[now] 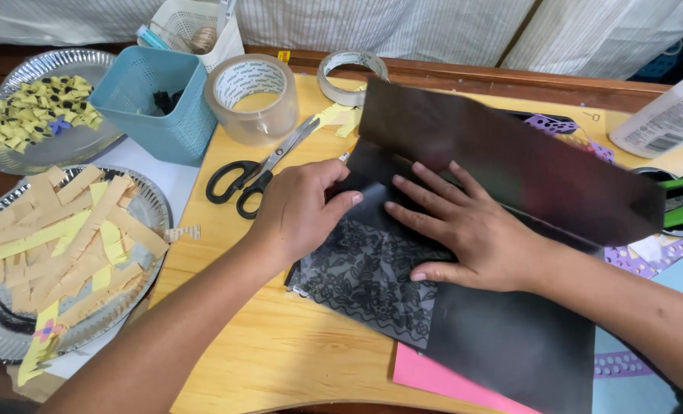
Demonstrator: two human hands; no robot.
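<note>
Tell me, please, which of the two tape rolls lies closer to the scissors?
The large clear tape roll beside the blue basket; the scissors lie just below it. The smaller roll sits farther back.

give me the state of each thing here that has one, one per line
black paper sheet: folded, flap raised
black-handled scissors: shut, lying flat
large clear tape roll: standing on its flat side
left hand: pressing the fold
right hand: flat on the sheet

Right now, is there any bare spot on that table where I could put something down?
Yes: bare wood below the left hand, between the foil plate and the black sheet. The back edge is crowded: basket, tape roll, scissors.
</note>
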